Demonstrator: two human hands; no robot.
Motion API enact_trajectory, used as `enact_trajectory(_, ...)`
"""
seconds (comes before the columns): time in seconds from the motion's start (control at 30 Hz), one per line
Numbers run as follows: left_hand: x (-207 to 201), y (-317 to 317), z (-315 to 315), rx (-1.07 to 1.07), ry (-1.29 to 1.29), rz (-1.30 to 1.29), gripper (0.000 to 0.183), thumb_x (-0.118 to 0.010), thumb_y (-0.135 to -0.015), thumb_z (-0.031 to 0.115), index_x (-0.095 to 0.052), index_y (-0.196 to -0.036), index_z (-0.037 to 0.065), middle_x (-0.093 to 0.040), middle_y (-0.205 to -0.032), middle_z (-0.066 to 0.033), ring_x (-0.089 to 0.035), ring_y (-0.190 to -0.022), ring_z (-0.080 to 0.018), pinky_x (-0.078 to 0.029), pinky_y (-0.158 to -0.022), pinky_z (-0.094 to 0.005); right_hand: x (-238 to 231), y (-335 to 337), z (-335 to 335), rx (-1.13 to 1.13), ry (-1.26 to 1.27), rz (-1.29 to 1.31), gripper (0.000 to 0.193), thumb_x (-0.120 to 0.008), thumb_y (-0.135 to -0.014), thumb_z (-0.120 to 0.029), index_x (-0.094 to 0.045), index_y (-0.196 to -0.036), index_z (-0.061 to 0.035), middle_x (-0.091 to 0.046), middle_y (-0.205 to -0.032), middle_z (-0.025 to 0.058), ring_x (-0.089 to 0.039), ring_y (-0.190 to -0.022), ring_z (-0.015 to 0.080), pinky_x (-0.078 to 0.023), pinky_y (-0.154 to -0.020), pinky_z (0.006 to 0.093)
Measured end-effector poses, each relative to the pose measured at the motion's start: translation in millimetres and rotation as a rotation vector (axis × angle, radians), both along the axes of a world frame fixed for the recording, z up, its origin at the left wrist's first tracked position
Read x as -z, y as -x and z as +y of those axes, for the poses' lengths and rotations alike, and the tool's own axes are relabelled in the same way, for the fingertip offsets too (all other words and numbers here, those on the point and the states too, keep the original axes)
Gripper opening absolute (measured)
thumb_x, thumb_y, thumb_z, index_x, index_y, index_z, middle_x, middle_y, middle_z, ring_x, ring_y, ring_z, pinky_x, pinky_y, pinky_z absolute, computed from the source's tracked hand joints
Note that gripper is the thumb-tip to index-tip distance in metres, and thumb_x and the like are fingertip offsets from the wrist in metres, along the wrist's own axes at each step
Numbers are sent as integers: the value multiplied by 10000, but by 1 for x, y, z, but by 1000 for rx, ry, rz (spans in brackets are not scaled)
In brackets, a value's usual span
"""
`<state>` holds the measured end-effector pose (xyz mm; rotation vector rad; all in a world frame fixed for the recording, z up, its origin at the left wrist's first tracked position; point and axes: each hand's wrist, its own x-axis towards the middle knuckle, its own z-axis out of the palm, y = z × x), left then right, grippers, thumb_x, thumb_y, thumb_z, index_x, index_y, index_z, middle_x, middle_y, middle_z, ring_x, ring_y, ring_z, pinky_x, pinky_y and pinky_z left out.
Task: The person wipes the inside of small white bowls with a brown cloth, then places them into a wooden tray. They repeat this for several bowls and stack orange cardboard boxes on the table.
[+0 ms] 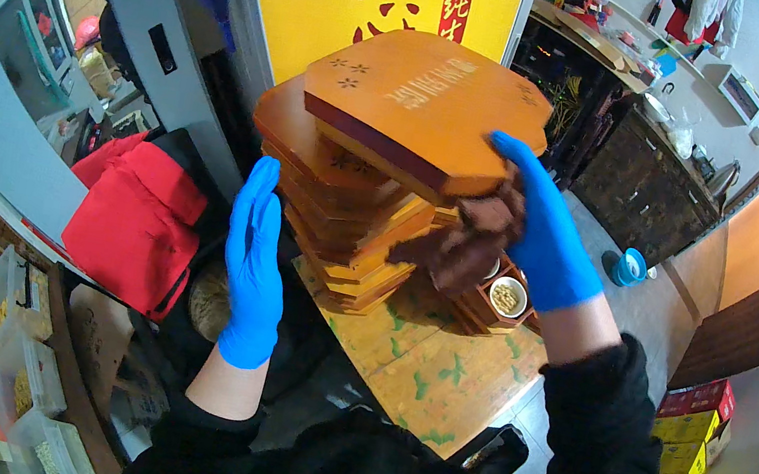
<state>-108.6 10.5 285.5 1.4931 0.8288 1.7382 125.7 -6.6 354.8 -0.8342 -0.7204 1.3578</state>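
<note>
My right hand (551, 229), in a blue glove, grips the right corner of an octagonal wooden lid (423, 103) with flower marks and lettering. Its thumb lies at the lid's top edge. A crumpled brown cloth (476, 239) hangs from the same hand below the lid, and the other fingers are hidden. The lid sits askew over a tall stack of similar wooden pieces (331, 193); whether it touches them I cannot tell. Left of the stack, my left hand (256, 266), also gloved in blue, is held upright and flat with nothing in it.
Beneath the stack is a patterned wooden table (421, 376). A wooden tray with a small white bowl of pale bits (508, 297) stands right of the stack. A red bag (139, 220) lies to the left, clear plastic tubs (45, 378) lower left. A dark cabinet (648, 183) stands far right.
</note>
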Motion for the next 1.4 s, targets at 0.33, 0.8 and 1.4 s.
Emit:
enact_trajectory(0.33, 3, 6, 32, -207, -269, 612, 486, -527, -878, 161, -369, -1318, 31, -323, -1380, -126, -289, -1276, -285, -227, -1048, -383, -8, -5, 64, -210, 49, -905, 537, -455, -874, -506, -581, -1016, -4, -591, -692, 63, -514, -581, 99, -428, -556, 211)
enact_trajectory(0.8, 80, -25, -16, -62, -285, 742, 460, -544, -827, 76, -419, -1263, 2, -365, -1329, -161, -310, -1250, -339, -255, -1026, -425, 329, -166, -73, 225, 697, -557, 453, -584, -817, -415, -648, -809, 34, -631, -710, 102, -574, -593, 172, -468, -581, 299)
enact_trajectory(1.4, 191, -65, -51, 389, 367, 609, 435, -566, -840, 119, -448, -1254, 52, -458, -1232, -157, -441, -1134, -274, -375, -932, -346, 369, -155, -115, 604, 624, -261, 226, -494, -776, -65, -536, -984, 11, -581, -788, 90, -562, -647, 174, -460, -568, 292)
